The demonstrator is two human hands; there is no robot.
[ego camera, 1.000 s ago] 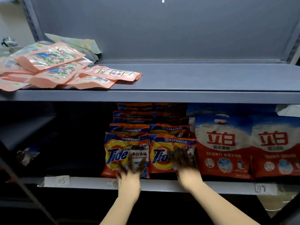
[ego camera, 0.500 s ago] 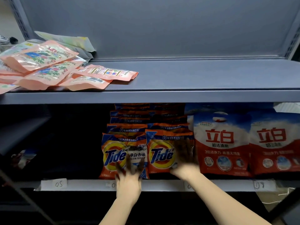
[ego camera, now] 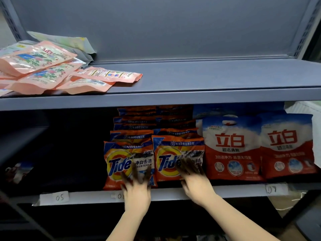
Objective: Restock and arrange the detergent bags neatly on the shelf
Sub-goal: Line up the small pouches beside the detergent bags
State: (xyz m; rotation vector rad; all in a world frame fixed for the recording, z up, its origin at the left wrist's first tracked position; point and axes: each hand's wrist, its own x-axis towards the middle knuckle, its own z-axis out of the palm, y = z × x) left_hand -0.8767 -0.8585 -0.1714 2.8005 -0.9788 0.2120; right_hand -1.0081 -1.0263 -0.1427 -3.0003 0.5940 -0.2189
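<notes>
Two rows of orange Tide detergent bags stand on the lower shelf (ego camera: 243, 191). My left hand (ego camera: 137, 186) lies flat with fingers spread on the front left Tide bag (ego camera: 119, 164). My right hand (ego camera: 194, 178) presses with fingers spread on the front right Tide bag (ego camera: 170, 157). Neither hand grips a bag. More Tide bags (ego camera: 137, 122) stand in rows behind the front pair. Two red and blue detergent bags (ego camera: 231, 146) with white lettering stand to the right, the second one (ego camera: 286, 145) beside the first.
A loose pile of pink pouches (ego camera: 52, 73) lies at the left of the upper shelf (ego camera: 208, 79). Paper labels 05 (ego camera: 59, 197) and 08 (ego camera: 271, 188) are stuck on the lower shelf's front edge. The lower shelf's left part is dark.
The front right Tide bag has been pushed upright and back, and stands higher than the left one. My right hand shifted slightly with it. My left hand stayed on the left bag.
</notes>
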